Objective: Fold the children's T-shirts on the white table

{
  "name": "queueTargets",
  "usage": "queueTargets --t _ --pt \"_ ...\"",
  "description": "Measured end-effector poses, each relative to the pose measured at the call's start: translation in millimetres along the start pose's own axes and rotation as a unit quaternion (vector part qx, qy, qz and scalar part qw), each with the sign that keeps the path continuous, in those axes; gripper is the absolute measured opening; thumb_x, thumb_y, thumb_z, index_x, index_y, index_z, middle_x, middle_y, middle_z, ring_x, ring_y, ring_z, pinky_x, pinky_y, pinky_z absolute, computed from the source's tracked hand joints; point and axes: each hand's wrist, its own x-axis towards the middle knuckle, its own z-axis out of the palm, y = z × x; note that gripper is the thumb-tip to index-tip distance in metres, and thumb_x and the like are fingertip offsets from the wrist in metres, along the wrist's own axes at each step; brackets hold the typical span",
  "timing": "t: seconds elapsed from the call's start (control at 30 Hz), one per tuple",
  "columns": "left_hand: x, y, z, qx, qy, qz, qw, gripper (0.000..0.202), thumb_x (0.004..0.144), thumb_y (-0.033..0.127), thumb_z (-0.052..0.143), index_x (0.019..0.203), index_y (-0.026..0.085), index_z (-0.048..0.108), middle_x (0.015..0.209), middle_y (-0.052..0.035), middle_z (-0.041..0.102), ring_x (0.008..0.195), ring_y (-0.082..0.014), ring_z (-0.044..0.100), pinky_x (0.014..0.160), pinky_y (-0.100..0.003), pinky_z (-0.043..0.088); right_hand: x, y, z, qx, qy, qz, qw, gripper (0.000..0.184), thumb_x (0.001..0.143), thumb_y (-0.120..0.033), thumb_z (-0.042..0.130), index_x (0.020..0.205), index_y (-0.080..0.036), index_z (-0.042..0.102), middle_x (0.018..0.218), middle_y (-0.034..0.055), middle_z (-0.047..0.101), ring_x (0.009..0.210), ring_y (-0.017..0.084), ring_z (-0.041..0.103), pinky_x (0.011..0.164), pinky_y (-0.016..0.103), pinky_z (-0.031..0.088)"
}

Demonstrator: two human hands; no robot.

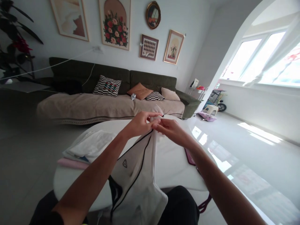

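Note:
A white garment with black piping and a small triangular badge (137, 178) hangs from my hands, over the table's near edge and down toward my lap. My left hand (142, 123) pinches its upper end, thumb and fingers closed on the cloth. Right beside it, the fingertips of my right hand (172, 128) are closed on the same gathered part. A thin dark cord or strip end sticks up between the two hands. The exact hold is partly hidden by the fingers.
On the round white table (178, 167), folded white cloths (91, 145) lie on a pink one (72, 163) at left. A dark red phone-like object (189, 157) lies near the right edge. Beyond stands a green sofa (112, 70) with cushions and a beige cover (93, 107).

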Motion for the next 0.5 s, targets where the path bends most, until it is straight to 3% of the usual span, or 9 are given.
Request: queueTargets --t 0.1,0.2,0.3,0.37,0.43,0.5 --pt "0 -3 -1.0 -0.044 0.002 -0.001 0.999 0.04 0.072 0.038 0.056 0.103 0.014 0.065 0.086 -0.0066 0.069 0.081 -0.0192 0.061 0.068 -0.027 0.048 4 7 7 0.006 0.029 0.0 1.0 0.033 0.085 -0.036 0.05 0.109 -0.015 0.052 0.11 0.0042 0.054 0.093 0.02 0.055 0.078 0.038 0.047" --pt "2 -16 -12.6 -0.033 0.076 0.005 0.997 0.039 0.071 0.035 0.058 0.103 0.014 0.064 0.087 -0.0063 0.069 0.081 -0.0196 0.061 0.069 -0.028 0.048 4 14 -5 0.008 0.067 -0.001 0.998 0.033 0.084 -0.037 0.051 0.109 -0.015 0.052 0.11 0.0036 0.053 0.094 0.021 0.055 0.078 0.038 0.047" --pt "1 -35 -42.7 0.015 0.212 -0.012 0.977 0.039 0.068 0.03 0.06 0.105 0.015 0.061 0.09 -0.005 0.068 0.078 -0.0178 0.062 0.066 -0.025 0.048 -2 26 -41 0.001 0.11 0.004 0.994 0.028 0.081 -0.034 0.054 0.099 -0.012 0.058 0.096 0.0031 0.06 0.083 0.019 0.057 0.071 0.033 0.048" --pt "-4 -46 -68.3 0.024 0.299 -0.032 0.953 0.047 0.066 0.027 0.063 0.111 0.018 0.055 0.088 -0.0024 0.068 0.075 -0.0156 0.062 0.064 -0.024 0.048 -9 36 -74 -0.013 0.176 0.012 0.984 0.023 0.074 -0.03 0.06 0.088 -0.012 0.063 0.078 0.0026 0.063 0.072 0.017 0.058 0.065 0.03 0.047" --pt "-10 -54 -90.7 -0.004 0.339 -0.055 0.939 0.054 0.063 0.026 0.068 0.114 0.019 0.05 0.082 0.0011 0.067 0.07 -0.0134 0.061 0.063 -0.024 0.049 -18 42 -102 -0.005 0.252 0.02 0.967 0.021 0.066 -0.026 0.066 0.083 -0.013 0.064 0.067 0.0021 0.063 0.064 0.015 0.058 0.062 0.03 0.047" --pt "-16 -56 -105.7 -0.039 0.331 -0.067 0.94 0.049 0.06 0.027 0.072 0.104 0.018 0.054 0.078 0.0037 0.067 0.068 -0.0115 0.06 0.065 -0.025 0.049 -29 41 -122 0.019 0.293 0.026 0.956 0.026 0.06 -0.026 0.069 0.083 -0.017 0.062 0.065 0.0021 0.063 0.059 0.015 0.058 0.06 0.032 0.047"
